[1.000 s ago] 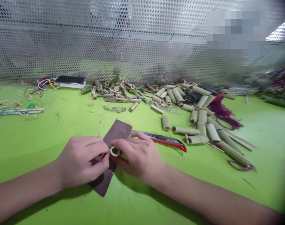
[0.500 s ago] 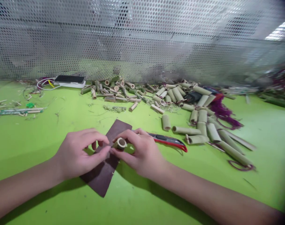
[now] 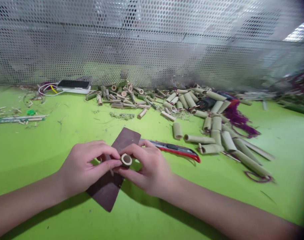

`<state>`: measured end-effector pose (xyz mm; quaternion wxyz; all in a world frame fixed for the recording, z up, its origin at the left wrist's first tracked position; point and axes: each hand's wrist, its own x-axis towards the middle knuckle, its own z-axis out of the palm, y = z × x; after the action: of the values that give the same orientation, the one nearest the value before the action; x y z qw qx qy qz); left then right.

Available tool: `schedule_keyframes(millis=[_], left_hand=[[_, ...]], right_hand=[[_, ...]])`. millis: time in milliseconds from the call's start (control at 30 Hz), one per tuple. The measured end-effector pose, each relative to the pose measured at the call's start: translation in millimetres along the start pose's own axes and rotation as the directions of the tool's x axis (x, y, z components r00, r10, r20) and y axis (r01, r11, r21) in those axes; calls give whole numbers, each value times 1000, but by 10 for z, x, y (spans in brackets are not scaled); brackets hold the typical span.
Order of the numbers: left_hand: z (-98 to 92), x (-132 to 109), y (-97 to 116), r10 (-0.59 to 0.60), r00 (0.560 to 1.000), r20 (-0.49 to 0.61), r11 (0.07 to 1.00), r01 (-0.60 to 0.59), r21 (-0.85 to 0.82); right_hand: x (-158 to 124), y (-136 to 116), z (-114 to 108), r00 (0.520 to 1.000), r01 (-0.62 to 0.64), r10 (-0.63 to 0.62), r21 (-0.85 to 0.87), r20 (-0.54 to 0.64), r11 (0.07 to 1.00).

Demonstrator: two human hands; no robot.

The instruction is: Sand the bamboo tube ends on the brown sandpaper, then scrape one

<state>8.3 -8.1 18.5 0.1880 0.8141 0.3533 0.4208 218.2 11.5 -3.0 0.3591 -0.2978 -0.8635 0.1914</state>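
Note:
Both hands meet over a dark brown sheet of sandpaper (image 3: 124,139) lying on the green table (image 3: 152,213). A short bamboo tube piece (image 3: 126,160) is pinched between the fingertips of my left hand (image 3: 88,168) and my right hand (image 3: 146,166), its hollow end facing me. It is held just above the sandpaper. A red and black utility knife (image 3: 178,150) lies on the table right behind my right hand.
Many cut bamboo tubes (image 3: 217,133) are heaped at the back and right, with purple cord (image 3: 238,121) among them. A phone on a white box (image 3: 73,85) with cables sits at the back left. Thin sticks (image 3: 19,117) lie far left. A perforated metal screen (image 3: 152,40) closes the back.
The bamboo piece was lifted off the sandpaper and turned between both hands' fingertips; it now sits slightly lower and nearer me than half a second ago.

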Motion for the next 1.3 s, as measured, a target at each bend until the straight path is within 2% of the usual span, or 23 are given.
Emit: schedule_keyframes(millis=[100, 167, 233, 400, 500, 633, 867, 1067, 1300], left_hand=[[8, -2, 7, 30, 999, -17, 999, -30, -13], [13, -3, 12, 39, 999, -25, 999, -40, -28], [18, -3, 12, 29, 999, -35, 999, -30, -40], [39, -15, -21, 40, 997, -68, 997, -45, -65], [63, -27, -47, 52, 993, -103, 995, -61, -84], [83, -42, -65, 80, 990, -117, 993, -89, -77], [74, -51, -85, 119, 990, -79, 992, -122, -37], [90, -60, -95, 36, 999, -31, 997, -38, -70], [67, -39, -93, -88, 994, 69, 994, 92, -59]], right_hand=[[32, -69, -37, 993, -107, 99, 162, 59, 981], [58, -112, -55, 960, -263, 207, 349, 188, 899], [79, -139, -57, 913, -396, 279, 483, 298, 781], [101, -133, -19, 857, -516, 361, 619, 369, 593], [103, -121, -2, 824, -565, 397, 636, 404, 526], [105, -123, 4, 802, -594, 425, 641, 421, 486], [96, -145, 2, 772, -630, 445, 641, 454, 439], [65, -127, 52, 758, -650, 472, 589, 451, 481], [41, -125, 76, 742, -667, 464, 598, 484, 444]])
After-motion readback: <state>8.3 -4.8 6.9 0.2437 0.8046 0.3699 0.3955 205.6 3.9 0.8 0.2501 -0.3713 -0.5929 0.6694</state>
